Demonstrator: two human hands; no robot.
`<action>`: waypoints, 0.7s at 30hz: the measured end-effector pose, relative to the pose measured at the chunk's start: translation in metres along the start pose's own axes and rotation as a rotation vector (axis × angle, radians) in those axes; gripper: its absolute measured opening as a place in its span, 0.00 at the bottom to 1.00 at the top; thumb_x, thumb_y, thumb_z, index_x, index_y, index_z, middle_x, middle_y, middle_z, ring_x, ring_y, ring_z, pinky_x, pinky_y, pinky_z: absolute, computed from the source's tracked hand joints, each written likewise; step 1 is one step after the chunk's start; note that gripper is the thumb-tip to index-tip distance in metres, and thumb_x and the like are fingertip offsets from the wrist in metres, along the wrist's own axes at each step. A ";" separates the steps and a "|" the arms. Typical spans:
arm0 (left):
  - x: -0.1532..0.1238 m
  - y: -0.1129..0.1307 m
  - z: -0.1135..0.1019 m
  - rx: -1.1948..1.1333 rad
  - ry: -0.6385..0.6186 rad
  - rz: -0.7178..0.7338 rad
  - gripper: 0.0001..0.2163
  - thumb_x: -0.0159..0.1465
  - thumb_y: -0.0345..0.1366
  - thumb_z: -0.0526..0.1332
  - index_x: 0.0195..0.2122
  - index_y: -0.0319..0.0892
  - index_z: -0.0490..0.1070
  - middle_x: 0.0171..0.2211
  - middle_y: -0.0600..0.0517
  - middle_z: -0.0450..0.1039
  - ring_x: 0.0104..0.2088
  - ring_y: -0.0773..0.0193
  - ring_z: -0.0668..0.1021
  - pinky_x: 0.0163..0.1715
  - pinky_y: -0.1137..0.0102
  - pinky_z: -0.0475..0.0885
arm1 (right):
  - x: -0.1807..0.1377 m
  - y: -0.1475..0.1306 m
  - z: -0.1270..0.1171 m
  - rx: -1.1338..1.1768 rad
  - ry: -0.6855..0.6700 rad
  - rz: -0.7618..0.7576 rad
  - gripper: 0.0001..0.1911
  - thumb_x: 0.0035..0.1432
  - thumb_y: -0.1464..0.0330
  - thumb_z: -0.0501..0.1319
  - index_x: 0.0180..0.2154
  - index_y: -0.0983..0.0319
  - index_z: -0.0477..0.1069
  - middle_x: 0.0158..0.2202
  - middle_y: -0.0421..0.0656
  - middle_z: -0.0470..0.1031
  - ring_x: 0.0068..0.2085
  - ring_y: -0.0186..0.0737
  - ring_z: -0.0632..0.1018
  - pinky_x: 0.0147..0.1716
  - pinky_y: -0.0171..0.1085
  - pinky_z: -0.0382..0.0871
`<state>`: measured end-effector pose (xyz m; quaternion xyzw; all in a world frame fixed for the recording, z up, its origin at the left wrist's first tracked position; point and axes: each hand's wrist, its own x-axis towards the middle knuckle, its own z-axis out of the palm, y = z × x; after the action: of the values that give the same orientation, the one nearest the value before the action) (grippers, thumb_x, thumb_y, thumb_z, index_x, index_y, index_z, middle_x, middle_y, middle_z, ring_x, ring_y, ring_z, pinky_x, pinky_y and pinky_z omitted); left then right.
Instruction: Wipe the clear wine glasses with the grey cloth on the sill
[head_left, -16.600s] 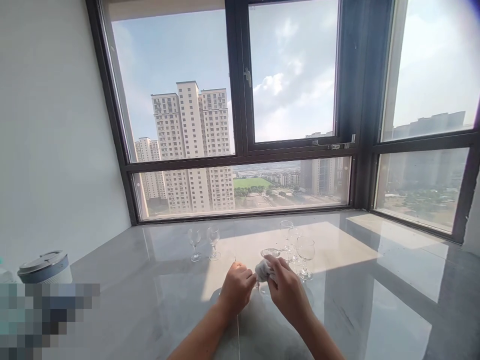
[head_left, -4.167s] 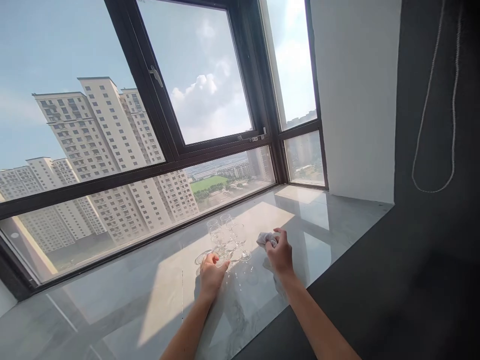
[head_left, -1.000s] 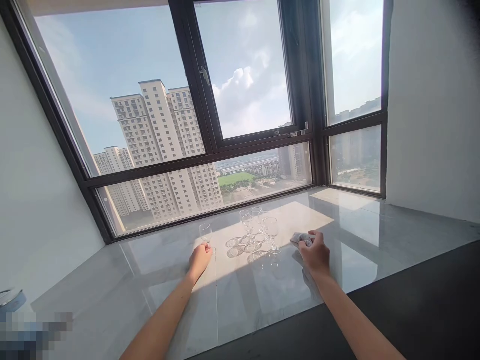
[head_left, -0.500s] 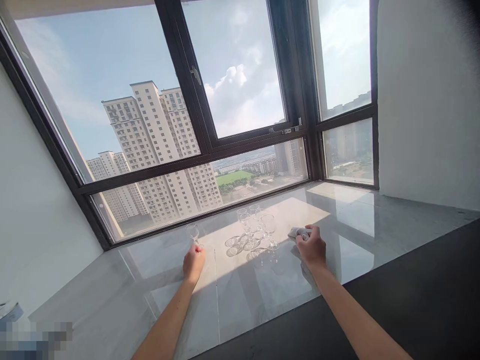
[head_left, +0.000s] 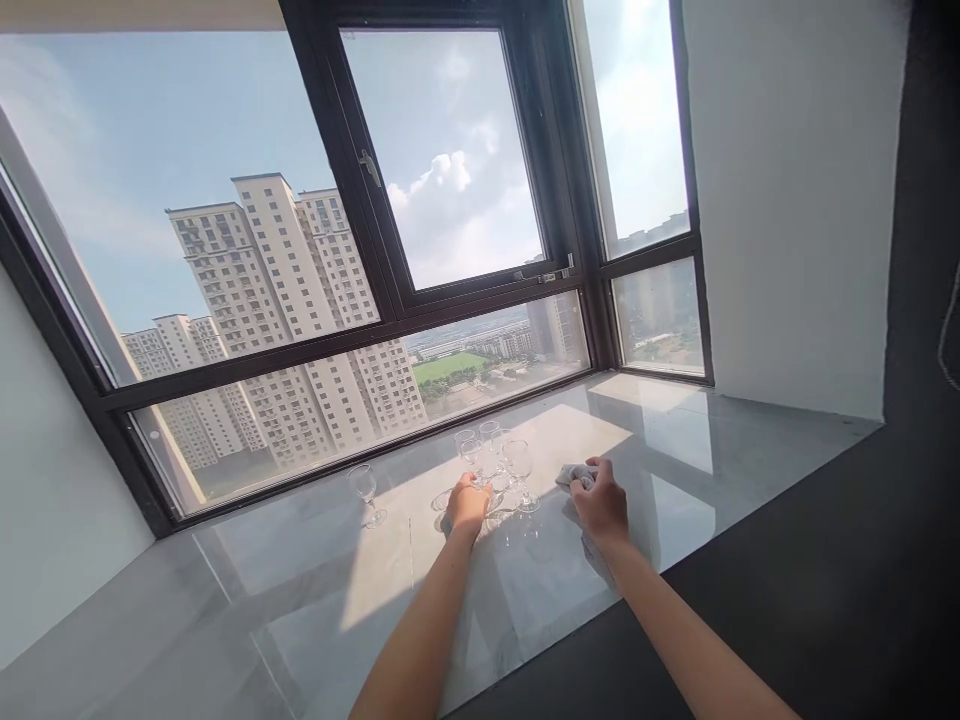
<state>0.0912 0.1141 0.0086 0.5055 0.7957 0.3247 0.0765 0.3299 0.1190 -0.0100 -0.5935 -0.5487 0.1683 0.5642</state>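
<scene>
Left of centre, one clear stemmed glass (head_left: 363,484) now stands released; left hand (head_left: 469,506), grip indiscernible, reaches matching glasses (head_left: 517,461); right hand (head_left: 602,503) pinches white cloth (head_left: 573,477).

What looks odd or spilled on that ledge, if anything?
Nothing stands out: I see no spill or breakage. One glass stands apart from the clustered glasses; its lean matches that of the window frame, so the view is probably just tilted.

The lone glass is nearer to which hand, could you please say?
Left. The left hand is right of the lone glass, by the grouped glasses; the right hand, farther right, holds a white cloth.
</scene>
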 end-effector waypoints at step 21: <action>-0.023 -0.167 -0.148 0.237 0.149 -0.200 0.11 0.60 0.43 0.59 0.24 0.45 0.64 0.31 0.50 0.76 0.36 0.56 0.77 0.29 0.70 0.61 | -0.003 -0.002 -0.006 -0.017 -0.042 0.031 0.21 0.52 0.64 0.55 0.49 0.61 0.62 0.37 0.50 0.75 0.33 0.45 0.74 0.30 0.36 0.62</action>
<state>-0.0908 -0.0171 0.0199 0.4039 0.8782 0.2558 -0.0108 0.3324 0.1131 -0.0076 -0.6031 -0.5526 0.1849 0.5447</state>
